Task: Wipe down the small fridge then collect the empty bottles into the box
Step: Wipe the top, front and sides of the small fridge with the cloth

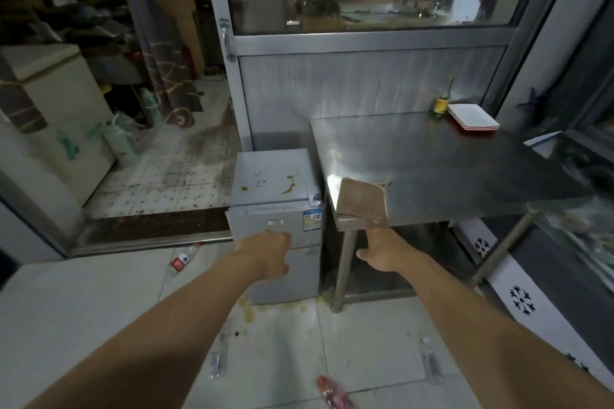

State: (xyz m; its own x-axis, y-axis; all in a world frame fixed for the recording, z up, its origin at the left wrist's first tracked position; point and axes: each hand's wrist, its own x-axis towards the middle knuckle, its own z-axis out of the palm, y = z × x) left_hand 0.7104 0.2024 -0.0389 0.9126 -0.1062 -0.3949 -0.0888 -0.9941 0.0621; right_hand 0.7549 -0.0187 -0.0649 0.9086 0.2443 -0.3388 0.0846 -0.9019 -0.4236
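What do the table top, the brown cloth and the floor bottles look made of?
Table top: likely brushed stainless steel, given the grey sheen and glare. Brown cloth: seemingly soft fabric, draping over the edge. Floor bottles: probably clear plastic; see-through, one with a red label.

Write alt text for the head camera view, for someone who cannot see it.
A person's right hand takes hold of a brown cloth draped over the edge of a steel table, while the left hand reaches toward a small grey fridge whose top is stained. Plastic bottles lie scattered on the tiled floor.

The small fridge (277, 209) sticker's print is too blurred to read.
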